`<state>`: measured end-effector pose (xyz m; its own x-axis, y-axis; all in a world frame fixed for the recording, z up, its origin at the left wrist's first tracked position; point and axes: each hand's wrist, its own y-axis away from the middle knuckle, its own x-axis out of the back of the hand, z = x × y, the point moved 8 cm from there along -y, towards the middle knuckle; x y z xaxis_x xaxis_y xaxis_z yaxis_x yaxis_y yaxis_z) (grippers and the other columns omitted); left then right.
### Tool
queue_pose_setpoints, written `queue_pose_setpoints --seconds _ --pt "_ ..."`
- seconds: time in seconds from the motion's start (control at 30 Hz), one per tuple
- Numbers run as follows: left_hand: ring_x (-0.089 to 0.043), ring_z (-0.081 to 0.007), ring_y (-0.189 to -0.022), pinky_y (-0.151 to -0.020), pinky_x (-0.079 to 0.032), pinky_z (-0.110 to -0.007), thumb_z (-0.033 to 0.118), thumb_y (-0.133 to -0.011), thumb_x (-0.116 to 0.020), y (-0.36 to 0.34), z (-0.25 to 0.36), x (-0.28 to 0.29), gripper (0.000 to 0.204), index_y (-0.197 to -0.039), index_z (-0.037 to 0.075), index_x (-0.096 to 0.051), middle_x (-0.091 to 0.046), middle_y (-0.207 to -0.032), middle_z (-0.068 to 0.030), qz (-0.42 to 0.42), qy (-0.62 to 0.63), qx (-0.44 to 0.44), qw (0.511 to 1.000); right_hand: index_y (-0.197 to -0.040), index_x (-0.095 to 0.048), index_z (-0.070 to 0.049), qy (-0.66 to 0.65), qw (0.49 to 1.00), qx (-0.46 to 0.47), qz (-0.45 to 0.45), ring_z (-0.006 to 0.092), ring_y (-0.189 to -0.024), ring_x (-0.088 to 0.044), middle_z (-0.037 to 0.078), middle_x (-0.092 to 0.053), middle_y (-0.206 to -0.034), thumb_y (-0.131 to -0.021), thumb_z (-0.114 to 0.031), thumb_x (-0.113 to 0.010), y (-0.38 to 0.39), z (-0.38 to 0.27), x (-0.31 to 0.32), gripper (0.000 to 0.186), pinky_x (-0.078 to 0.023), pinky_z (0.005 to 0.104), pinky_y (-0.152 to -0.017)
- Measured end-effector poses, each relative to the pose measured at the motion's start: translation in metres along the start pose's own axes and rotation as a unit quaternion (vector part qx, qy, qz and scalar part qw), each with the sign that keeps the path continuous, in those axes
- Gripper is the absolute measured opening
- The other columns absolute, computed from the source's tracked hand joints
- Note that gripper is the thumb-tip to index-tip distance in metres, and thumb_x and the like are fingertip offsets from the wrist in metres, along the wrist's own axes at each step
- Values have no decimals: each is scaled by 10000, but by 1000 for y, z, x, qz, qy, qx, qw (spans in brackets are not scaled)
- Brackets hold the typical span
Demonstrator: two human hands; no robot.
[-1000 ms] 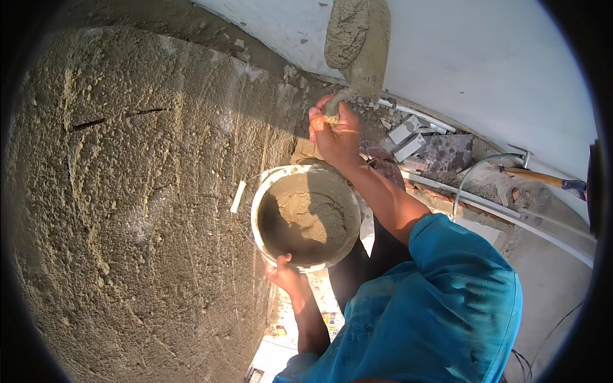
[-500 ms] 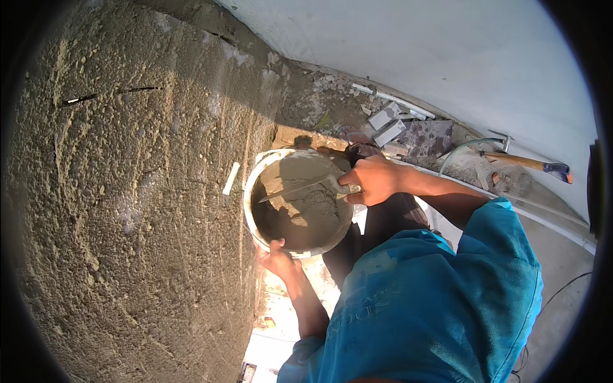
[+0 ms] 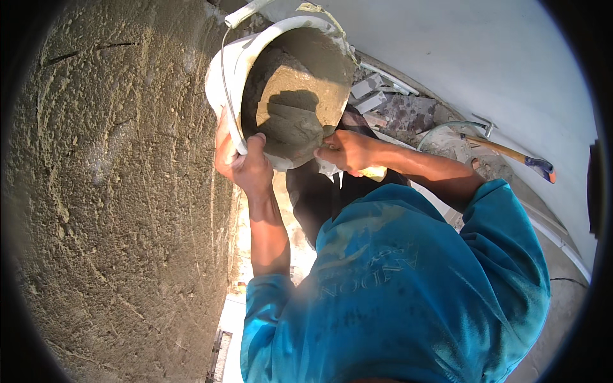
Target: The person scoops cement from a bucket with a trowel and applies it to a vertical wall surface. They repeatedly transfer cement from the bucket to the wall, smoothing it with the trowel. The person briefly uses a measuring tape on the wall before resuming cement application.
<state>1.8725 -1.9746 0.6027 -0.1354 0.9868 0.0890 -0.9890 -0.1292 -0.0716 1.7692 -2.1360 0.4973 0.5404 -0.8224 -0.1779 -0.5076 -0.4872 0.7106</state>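
Observation:
My left hand (image 3: pixel 248 159) grips the lower left of a white bucket (image 3: pixel 223 76), which is raised and tilted so that its opening faces me. Mortar (image 3: pixel 300 83) lies inside and coats its inner wall. My right hand (image 3: pixel 348 153) is closed on the handle of a trowel (image 3: pixel 287 124), whose blade is down in the bucket against the mortar, near the lower right rim. The bucket's wire handle, with a white grip (image 3: pixel 246 11), stands at its upper left.
A rough mortar-coated surface (image 3: pixel 121 210) fills the left side, and a pale wall (image 3: pixel 466 57) curves along the upper right. Beside that wall lie broken blocks and tiles (image 3: pixel 412 112), a white pipe (image 3: pixel 396 80) and a wooden-handled tool (image 3: pixel 504 153), above a hose loop.
My right hand has come down from high up with the mortar-laden trowel to the bucket. My left hand has lifted and tilted the bucket, which now sits higher in view.

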Motion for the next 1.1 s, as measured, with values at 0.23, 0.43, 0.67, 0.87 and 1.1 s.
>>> queue_pose_setpoints --seconds 0.23,0.43,0.67,0.87,1.1 --pt "-619 -215 -1010 -885 -511 -359 50 -921 -629 -11 -19 10 401 -1300 -52 -544 -618 -1148 -125 47 137 120 982 -796 -523 -52 -398 891 21 -219 115 -375 -439 28 -449 -585 -985 -372 -552 5 -38 -15 372 -375 285 -351" --pt "-656 -269 -1012 -897 -562 -401 -98 -804 -578 27 -81 64 520 -1320 -54 -530 -630 -1201 -163 165 238 251 924 -847 -534 -50 -448 858 220 -126 132 -415 -483 38 -481 -614 -998 -394 -560 -15 -105 24 377 -407 298 -392" --pt "-655 -225 -933 -838 -552 -331 -133 -730 -559 86 -82 118 525 -1250 -65 -575 -641 -1155 -142 212 64 256 941 -930 -550 -53 -63 612 386 688 175 -546 -600 49 -630 -713 -958 -295 -683 -58 -160 130 278 -464 333 -500" --pt "-626 -217 -960 -862 -527 -322 -101 -713 -551 119 -90 178 568 -1277 -39 -577 -642 -1162 -123 223 18 284 932 -784 -591 -43 -5 757 405 512 299 -414 -518 119 -569 -575 -917 -480 -658 -162 -252 123 461 -423 411 -418" --pt "-627 -206 -849 -759 -534 -334 -98 -663 -571 142 -89 190 399 -1050 -32 -641 -646 -994 -98 307 41 335 890 -1020 -589 -67 -19 844 447 296 223 -670 -637 101 -616 -772 -948 -402 -648 -55 -163 16 347 -503 386 -637"
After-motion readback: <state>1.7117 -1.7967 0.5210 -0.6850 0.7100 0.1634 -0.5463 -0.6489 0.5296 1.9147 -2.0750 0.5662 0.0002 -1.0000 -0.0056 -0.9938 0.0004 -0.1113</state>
